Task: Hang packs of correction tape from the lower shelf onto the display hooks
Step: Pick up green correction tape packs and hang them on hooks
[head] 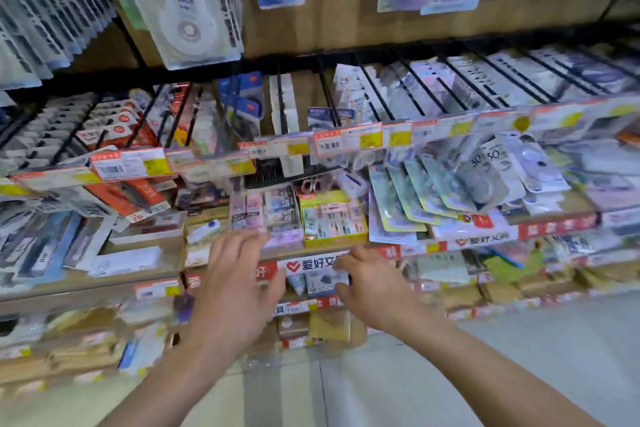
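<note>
"爱好文" shelf strip (313,265) between both hands (235,284)

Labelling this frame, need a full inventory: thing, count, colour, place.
Hanging tape packs: many, clear, white and blue, on top hooks.
Hook rods: many, black, middle row.
Price tags: many, orange and yellow, rail fronts.
Yellow box: one, middle shelf.
Pink boxes: several, left of yellow box.
Packs on lower shelf: a few, bluish, between the hands.
Floor: grey, lower right.
Left hand: open, reaching to lower shelf.
Right hand: fingers curled at packs; blurred.
</note>
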Demonstrator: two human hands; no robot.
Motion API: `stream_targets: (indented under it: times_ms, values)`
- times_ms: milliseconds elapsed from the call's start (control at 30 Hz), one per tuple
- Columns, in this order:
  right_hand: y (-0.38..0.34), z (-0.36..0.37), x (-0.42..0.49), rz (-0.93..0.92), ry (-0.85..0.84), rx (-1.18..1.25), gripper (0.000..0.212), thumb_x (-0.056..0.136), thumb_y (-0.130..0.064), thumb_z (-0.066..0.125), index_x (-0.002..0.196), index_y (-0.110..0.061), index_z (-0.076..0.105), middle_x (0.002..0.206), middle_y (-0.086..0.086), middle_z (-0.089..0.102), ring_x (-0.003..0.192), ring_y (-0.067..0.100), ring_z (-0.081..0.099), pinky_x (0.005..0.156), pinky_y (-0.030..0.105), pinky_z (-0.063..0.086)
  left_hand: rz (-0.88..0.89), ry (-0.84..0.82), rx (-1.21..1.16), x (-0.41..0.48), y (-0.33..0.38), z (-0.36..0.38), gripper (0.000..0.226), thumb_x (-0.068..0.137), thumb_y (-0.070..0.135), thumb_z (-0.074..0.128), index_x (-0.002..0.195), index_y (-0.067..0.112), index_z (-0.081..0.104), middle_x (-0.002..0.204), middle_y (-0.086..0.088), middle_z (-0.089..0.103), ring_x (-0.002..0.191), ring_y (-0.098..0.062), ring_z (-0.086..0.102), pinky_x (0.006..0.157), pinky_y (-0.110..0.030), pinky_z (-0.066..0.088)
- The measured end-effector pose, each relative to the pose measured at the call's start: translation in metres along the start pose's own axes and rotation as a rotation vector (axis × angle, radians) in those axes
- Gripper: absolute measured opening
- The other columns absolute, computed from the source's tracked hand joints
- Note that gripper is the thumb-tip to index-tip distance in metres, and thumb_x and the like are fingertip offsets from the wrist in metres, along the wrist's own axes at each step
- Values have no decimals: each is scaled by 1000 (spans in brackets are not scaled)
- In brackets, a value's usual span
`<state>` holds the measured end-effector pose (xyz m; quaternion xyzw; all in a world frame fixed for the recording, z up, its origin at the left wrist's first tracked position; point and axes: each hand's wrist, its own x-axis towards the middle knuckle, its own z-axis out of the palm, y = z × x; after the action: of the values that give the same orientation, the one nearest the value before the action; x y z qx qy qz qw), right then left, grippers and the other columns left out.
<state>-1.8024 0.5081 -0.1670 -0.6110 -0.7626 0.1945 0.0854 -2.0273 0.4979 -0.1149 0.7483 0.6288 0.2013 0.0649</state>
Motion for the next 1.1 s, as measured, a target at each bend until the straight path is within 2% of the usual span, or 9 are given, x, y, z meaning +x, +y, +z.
stream_targets:
  times_ms: [100,200,300,467,633,767,867,1100]
  values:
    - [25,26,-14,131,-160,-15,41,97,-37,57,135,-21,58,135,4,57,131,27,49,96,37,47,-82,-240,40,-28,-17,43,54,88,40,66,135,17,56,136,0,52,130,-21,35,112,-38,34]
    - [47,47,-28,216,-265,-36,38,98,-35,55,133,-21,60,136,4,58,130,27,50,100,36,48,-105,-422,129,-57,-39,80,48,79,47,62,119,20,63,118,1,58,116,-26,50,100,-38,41]
    - [63,57,-36,286,-319,-55,36,99,-34,55,133,-23,59,136,4,58,131,26,50,101,34,47,-136,-572,219,-67,-53,95,53,80,53,51,128,29,54,129,4,51,126,-25,43,108,-39,36]
    - [82,55,-27,343,-280,-77,39,99,-36,57,135,-22,59,137,6,59,130,27,52,100,34,48,-86,-524,228,-37,-50,105,47,76,50,55,113,23,64,115,-6,60,113,-30,51,99,-44,45]
    - [86,42,-22,379,-255,-103,39,99,-35,56,135,-23,60,139,7,58,127,28,55,98,36,49,-52,-556,217,-12,-30,101,53,85,51,57,130,23,53,131,-2,53,126,-25,42,108,-40,38]
    - [85,22,-16,377,-204,-93,35,98,-31,55,130,-19,60,130,10,61,125,30,53,95,38,51,14,-604,250,3,-16,90,56,90,50,53,138,22,45,138,-4,47,128,-25,37,110,-39,34]
    - [78,6,-21,397,-145,-69,29,97,-28,52,124,-20,63,122,8,62,119,29,56,89,36,50,24,-589,230,13,-4,78,57,91,48,54,139,19,45,141,-7,46,129,-27,36,110,-41,35]
    - [72,-26,-47,444,-78,-69,27,98,-31,56,122,-20,64,123,7,63,121,29,57,93,41,52,56,-535,149,15,38,53,68,93,47,55,151,18,35,149,-6,39,138,-26,29,116,-42,30]
